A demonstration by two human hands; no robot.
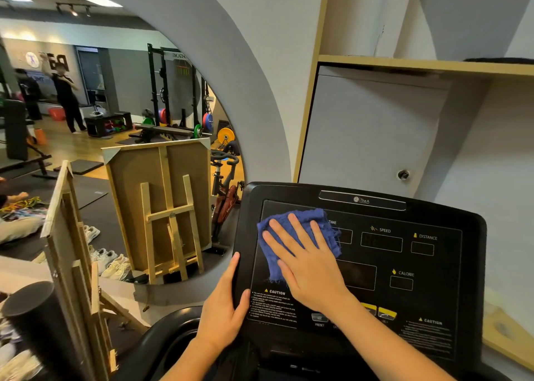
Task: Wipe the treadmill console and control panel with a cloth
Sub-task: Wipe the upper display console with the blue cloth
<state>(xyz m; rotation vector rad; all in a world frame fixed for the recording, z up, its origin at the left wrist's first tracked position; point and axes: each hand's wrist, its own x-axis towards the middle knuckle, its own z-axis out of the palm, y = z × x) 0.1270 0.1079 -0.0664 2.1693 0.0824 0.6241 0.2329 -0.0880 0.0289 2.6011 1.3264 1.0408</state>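
**On the console: flat hand pressing a blue cloth**

On the upper left of the black treadmill console (pixel 361 265), the right hand (pixel 306 260) lies flat with fingers spread, pressing a blue cloth (pixel 291 236) against the control panel (pixel 404 265) just beside the TIME readout. The left hand (pixel 224 308) grips the console's left edge, thumb on the front face near the CAUTION label. A round mirror (pixel 115 120) stands to the left.

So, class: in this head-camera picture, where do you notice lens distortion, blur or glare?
Head view: wide-angle bending curves the shelf and console edges; the foam roller at lower left is soft; ceiling lights blow out; the right hand and cloth stay sharp.
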